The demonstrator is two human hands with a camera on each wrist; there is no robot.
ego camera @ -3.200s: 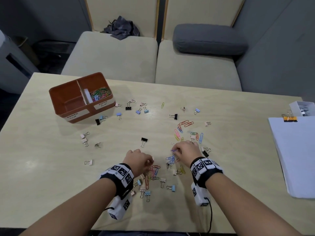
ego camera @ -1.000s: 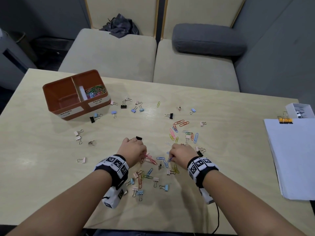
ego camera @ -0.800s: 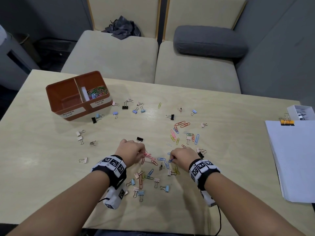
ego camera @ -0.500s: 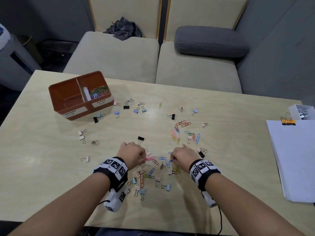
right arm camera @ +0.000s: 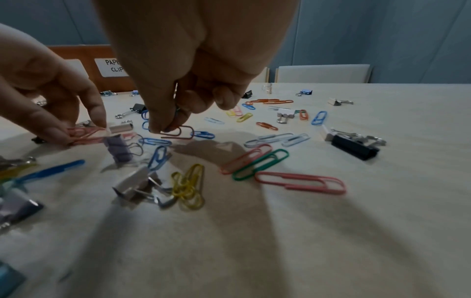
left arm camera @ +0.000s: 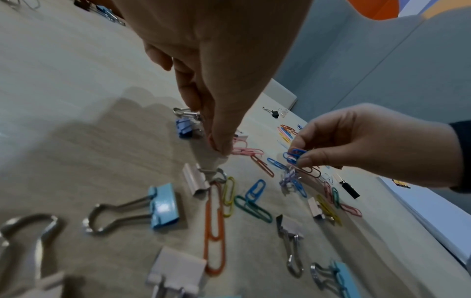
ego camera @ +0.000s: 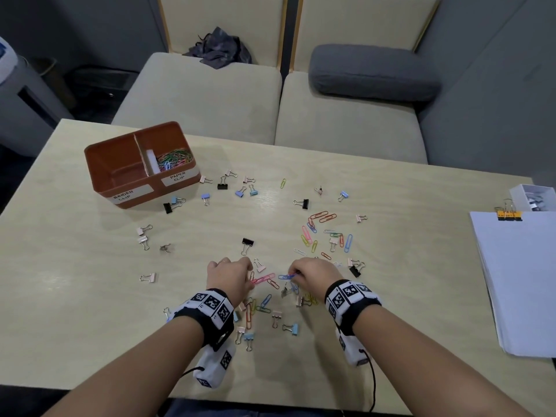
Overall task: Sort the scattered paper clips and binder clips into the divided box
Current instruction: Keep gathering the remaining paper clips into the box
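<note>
- Paper clips are in both hands: the left hand (ego camera: 230, 276) pinches pink paper clips (left arm camera: 246, 151) between thumb and fingertips, low over the bench (ego camera: 90, 311).
- The right hand (ego camera: 314, 273) pinches a few paper clips, blue ones (left arm camera: 295, 154) and a dark red paper clip (right arm camera: 178, 132) among them, with its fingers curled round them, just above the bench.
- Between and below the two hands lie loose clips: an orange paper clip (left arm camera: 215, 227), a yellow paper clip (left arm camera: 229, 198), green and blue ones, and small binder clips, among them a light blue binder clip (left arm camera: 163, 205).
- Beyond the right hand a looser patch of coloured paper clips (ego camera: 323, 233) spreads over the bench, with a black binder clip (ego camera: 247, 243) beyond the left hand.
- More binder clips (ego camera: 237, 186) lie scattered toward the far left, just beside the divided box (ego camera: 120, 191).
- That brown box stands at the far left of the bench; its right compartment, labelled "PAPER CLIP", holds a heap of coloured paper clips (ego camera: 176, 158), and its left compartment is labelled "BINDER CLIP".
- A stack of white paper (ego camera: 523, 281) lies at the right edge of the bench, with an orange binder clip (ego camera: 508, 215) at its top.
</note>
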